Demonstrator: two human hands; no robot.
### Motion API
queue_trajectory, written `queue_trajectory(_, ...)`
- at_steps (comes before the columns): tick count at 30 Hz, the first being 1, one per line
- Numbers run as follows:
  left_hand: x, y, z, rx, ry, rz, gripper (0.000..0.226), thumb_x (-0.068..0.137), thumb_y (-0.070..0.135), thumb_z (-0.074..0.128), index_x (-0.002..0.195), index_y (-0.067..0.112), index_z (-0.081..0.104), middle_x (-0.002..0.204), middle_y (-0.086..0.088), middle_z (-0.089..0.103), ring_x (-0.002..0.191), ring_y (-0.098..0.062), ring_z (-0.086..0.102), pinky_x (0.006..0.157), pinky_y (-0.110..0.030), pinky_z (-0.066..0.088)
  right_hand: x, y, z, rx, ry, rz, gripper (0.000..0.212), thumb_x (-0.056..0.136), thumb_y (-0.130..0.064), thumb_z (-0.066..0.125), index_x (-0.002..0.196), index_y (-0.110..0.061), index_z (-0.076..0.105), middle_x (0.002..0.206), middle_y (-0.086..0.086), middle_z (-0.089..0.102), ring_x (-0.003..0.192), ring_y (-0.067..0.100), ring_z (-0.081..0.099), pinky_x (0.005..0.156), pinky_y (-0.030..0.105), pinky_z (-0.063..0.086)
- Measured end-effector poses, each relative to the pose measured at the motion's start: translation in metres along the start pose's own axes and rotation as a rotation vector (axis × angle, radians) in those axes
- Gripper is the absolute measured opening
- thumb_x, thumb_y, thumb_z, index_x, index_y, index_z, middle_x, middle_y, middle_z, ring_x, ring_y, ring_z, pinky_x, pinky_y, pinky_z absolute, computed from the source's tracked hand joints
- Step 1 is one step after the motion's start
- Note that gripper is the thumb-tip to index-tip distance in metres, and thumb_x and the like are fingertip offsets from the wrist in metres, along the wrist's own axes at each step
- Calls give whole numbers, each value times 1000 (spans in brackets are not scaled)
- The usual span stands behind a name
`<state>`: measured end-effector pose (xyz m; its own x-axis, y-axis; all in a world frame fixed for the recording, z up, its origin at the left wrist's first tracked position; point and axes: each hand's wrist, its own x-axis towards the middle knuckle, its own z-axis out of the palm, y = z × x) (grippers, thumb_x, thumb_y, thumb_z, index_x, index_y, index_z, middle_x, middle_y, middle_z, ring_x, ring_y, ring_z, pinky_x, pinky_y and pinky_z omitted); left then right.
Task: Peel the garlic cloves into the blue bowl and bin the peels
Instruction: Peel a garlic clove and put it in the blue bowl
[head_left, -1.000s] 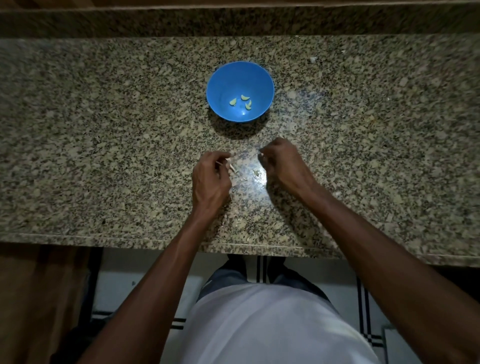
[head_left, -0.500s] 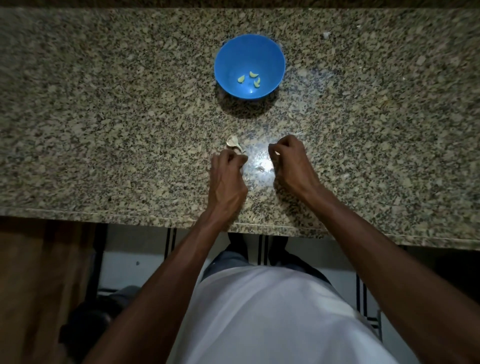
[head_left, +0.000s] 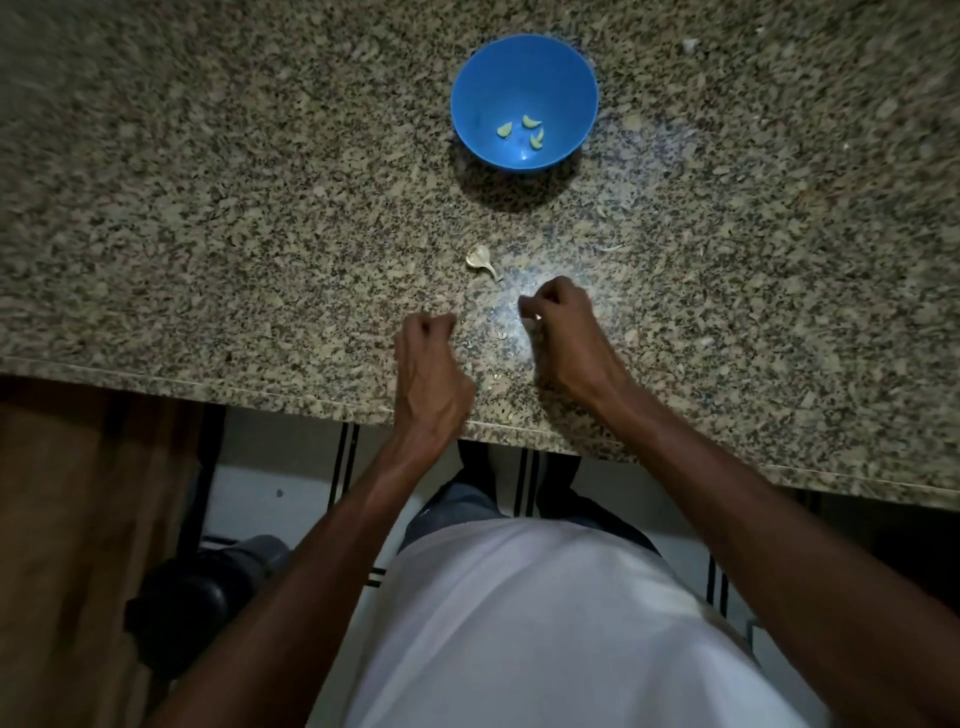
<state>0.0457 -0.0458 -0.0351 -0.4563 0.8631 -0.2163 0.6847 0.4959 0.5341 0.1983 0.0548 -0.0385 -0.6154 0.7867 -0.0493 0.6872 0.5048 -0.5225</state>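
My right hand (head_left: 558, 325) has its fingers curled together, and a small pale bit shows at the fingertips; I take it for a clove or scrap of skin pinched there, though it is too small to be sure. My left hand (head_left: 428, 358) is curled too, but I cannot tell whether it holds anything.

The next move turns on the garlic piece (head_left: 482, 262) lying on the tabletop (head_left: 208, 234) just ahead of the right hand and a little to its left, nearer that hand than the other. Its long axis runs diagonally: bulb end points away and left, thin tail toward my right hand.

The blue bowl (head_left: 524, 57), with three peeled cloves (head_left: 521, 131) in it, sits well beyond both hands, straight ahead of the right.
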Motion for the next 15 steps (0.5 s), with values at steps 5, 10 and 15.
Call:
queue_trajectory(5, -13, 26, 17, -225, 23, -4, 50, 93, -13, 49, 139, 8, 56, 127, -1, 47, 110, -11, 50, 84, -1, 38, -12, -17, 5, 97, -96, -68, 16, 101, -7, 57, 109, 0, 69, 105, 10, 57, 93, 20, 54, 77, 22, 46)
queue_trajectory(10, -8, 9, 9, -122, 198, -108, 55, 85, -15, 53, 132, 12, 61, 128, -2, 51, 123, -17, 48, 86, -4, 37, 1, 12, -13, 69, -36, 57, 18, 99, 3, 59, 112, 2, 71, 109, 16, 58, 99, 30, 56, 79, 36, 51)
queue_trajectory(15, -11, 13, 15, -39, -16, -61, 63, 83, -15, 54, 142, 8, 53, 140, -13, 41, 130, -27, 38, 98, -25, 39, -2, -5, 3, 80, -132, -115, 20, 105, -24, 54, 112, -6, 61, 110, 15, 57, 89, 23, 52, 72, 32, 48)
